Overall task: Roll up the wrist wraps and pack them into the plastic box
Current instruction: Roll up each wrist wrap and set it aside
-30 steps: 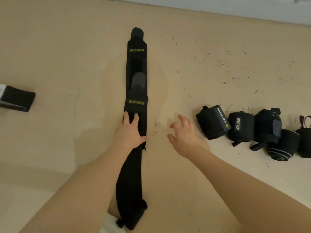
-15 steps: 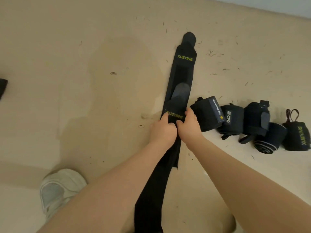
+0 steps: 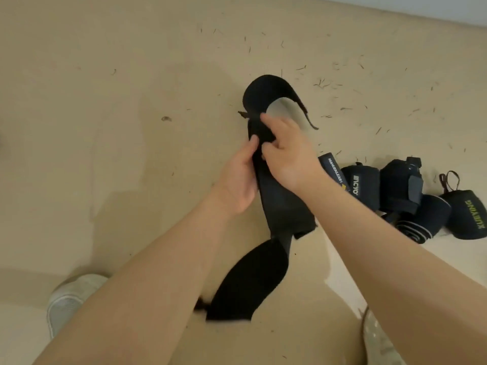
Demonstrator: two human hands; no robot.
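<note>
A long black wrist wrap is lifted off the tan floor in the middle of the head view. Its far end curls over in a loop above my hands, and its near end hangs down toward my body. My left hand grips the wrap's left edge with the thumb on top. My right hand pinches the wrap just beside it, fingers curled over the fabric. The plastic box is not in view.
Several rolled black wraps lie in a row on the floor to the right, one marked XUEYING. A white shoe is at the lower left. Small bits of debris are scattered over the tan floor.
The wrap lay flat and straight on the floor before. Both hands have now taken hold of it and lifted it, and its far end has folded back toward me.
</note>
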